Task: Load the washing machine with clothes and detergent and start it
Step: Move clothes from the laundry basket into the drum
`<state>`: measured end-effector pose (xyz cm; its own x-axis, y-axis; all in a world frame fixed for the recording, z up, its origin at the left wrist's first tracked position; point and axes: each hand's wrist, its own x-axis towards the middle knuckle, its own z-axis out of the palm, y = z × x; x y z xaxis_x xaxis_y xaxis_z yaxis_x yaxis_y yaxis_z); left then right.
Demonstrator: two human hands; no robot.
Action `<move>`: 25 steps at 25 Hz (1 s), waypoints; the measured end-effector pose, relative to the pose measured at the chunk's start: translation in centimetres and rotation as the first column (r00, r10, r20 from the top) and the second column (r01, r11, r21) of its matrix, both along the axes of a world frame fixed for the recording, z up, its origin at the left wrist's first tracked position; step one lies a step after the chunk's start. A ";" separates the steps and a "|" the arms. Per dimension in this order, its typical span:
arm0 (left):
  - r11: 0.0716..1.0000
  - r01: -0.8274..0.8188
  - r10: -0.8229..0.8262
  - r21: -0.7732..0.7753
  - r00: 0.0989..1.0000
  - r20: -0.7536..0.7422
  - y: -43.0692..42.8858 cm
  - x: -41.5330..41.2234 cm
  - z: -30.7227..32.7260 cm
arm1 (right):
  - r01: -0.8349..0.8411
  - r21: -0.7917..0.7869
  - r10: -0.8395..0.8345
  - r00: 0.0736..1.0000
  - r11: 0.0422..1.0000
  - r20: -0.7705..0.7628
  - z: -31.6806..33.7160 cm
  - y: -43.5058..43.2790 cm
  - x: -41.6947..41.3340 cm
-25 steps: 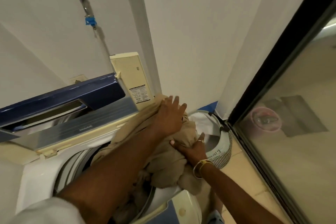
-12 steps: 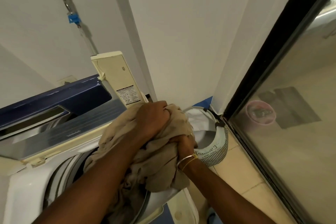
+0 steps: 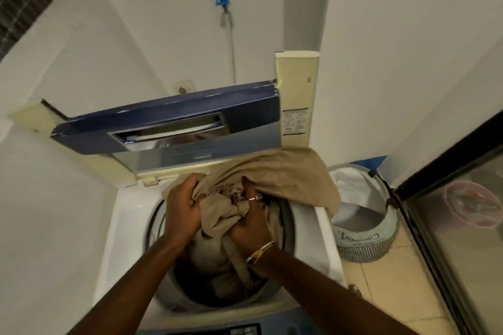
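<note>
Both hands were clenched on the beige cloth (image 3: 275, 171) over the open drum of the washing machine (image 3: 130, 215): left hand (image 3: 183, 211) fisted on its left fold, right hand (image 3: 249, 227) gripping the bunched middle. Part of the cloth draped over the machine's rim beyond the right hand, the rest hung into the drum below both. Lid (image 3: 168, 119) stood raised beyond the hands; laundry basket (image 3: 367, 236) sat on the floor right of the right hand.

Dim warm indoor light; soft motion blur; wide-angle bending at edges; glare on glass door (image 3: 462, 226)
</note>
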<state>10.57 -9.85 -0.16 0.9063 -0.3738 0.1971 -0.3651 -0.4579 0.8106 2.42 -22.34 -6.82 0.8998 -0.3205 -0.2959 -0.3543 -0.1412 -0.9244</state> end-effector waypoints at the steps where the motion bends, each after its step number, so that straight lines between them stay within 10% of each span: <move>1: 0.998 -0.009 0.012 0.066 0.999 -0.045 1.6 0.1 -1.9 | -0.090 -0.086 0.093 0.995 0.992 0.026 -1.1 1.0 0.4; 5: 0.910 0.117 0.005 0.398 0.956 -0.293 6.3 0.3 -10.4 | -0.395 -0.417 0.354 0.919 0.819 -0.174 -7.1 2.3 1.3; 12: 0.624 0.446 -0.072 0.641 0.850 -0.522 5.8 -1.2 -18.6 | -0.823 -0.533 0.517 0.549 0.196 -0.657 -12.3 2.0 3.2; 15: 0.633 0.379 -0.045 0.675 0.888 -0.457 5.6 -1.1 -17.2 | -0.806 -0.520 0.607 0.570 0.282 -0.554 -12.2 1.3 3.5; 19: 0.835 -0.015 0.027 0.551 1.000 -0.013 2.5 -1.5 -9.1 | -0.766 -0.544 0.646 0.612 0.342 -0.456 -2.4 -1.2 3.1; 25: 0.957 0.250 -0.274 0.146 0.944 0.183 -11.7 -4.0 -1.3 | 0.007 -0.787 0.100 0.991 0.618 0.087 3.6 -10.6 -2.3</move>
<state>6.57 -21.59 -1.46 0.7200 -0.6246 0.3025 -0.6333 -0.4130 0.6545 0.16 -32.99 -3.21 0.9287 -0.3392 0.1497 -0.2300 -0.8437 -0.4850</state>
